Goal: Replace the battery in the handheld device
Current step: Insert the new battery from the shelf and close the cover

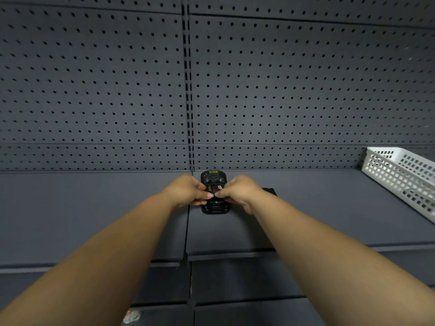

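A black handheld device lies back-up on the dark grey shelf, its top end with a yellow label pointing at the back panel. Its open back shows inner parts and a small barcode sticker. My left hand grips its left side and my right hand its right side. Both thumbs meet over the middle of the device. A black flat piece, perhaps a cover or battery, lies on the shelf just behind my right wrist, mostly hidden.
A white perforated plastic basket stands at the right end of the shelf. A grey pegboard wall closes the back. Lower shelves step out below the front edge.
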A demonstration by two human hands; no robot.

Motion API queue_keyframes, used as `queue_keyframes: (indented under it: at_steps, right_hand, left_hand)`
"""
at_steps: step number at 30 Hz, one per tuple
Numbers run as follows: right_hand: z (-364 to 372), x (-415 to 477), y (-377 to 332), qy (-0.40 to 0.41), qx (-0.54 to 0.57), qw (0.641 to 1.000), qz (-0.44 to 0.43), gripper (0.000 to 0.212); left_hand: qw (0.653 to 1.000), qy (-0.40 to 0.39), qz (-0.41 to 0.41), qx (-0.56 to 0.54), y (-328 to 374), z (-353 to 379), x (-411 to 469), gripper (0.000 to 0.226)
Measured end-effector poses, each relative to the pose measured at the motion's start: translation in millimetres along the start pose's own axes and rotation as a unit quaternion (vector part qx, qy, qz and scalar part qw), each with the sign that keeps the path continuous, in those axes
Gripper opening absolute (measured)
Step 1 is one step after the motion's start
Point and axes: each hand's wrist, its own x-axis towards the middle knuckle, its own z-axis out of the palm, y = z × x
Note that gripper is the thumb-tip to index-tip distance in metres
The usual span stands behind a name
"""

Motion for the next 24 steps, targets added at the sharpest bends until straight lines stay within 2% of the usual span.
queue_keyframes:
  at_steps: [2, 6, 9, 11, 19, 24]
  right_hand:
    - [-2.0, -2.1, -2.2, 0.001, -0.019, 1.000, -0.001, 0.019]
    - [-5.8, -7.5, -3.2, 0.004, -0.102, 0.995, -0.020, 0.041]
    - [-5.8, -10.3, -1.6, 0.011, -0.157, 0.987, -0.040, 0.043]
    - [-4.7, -9.7, -0.9, 0.013, -0.183, 0.982, -0.049, 0.043]
    - [-1.9, -6.9, -0.6, 0.009, -0.256, 0.964, -0.074, 0.044]
    - [-3.4, -5.3, 2.6, 0.001, -0.272, 0.958, -0.090, 0.052]
  left_hand:
    - [1.000, 0.002, 0.000, 0.011, -1.0, 0.0, 1.6, 0.037]
    - [0.999, 0.003, 0.008, 0.045, -2.2, 0.4, 4.0, 0.044]
    - [0.990, 0.021, 0.030, 0.139, -3.7, -1.1, 3.8, 0.045]
    - [0.986, 0.021, 0.038, 0.164, -4.6, -1.9, 3.5, 0.042]
    - [0.984, 0.014, 0.041, 0.174, -9.0, -1.5, 9.5, 0.037]
    - [0.988, 0.007, 0.044, 0.146, -9.7, -1.7, 9.7, 0.042]
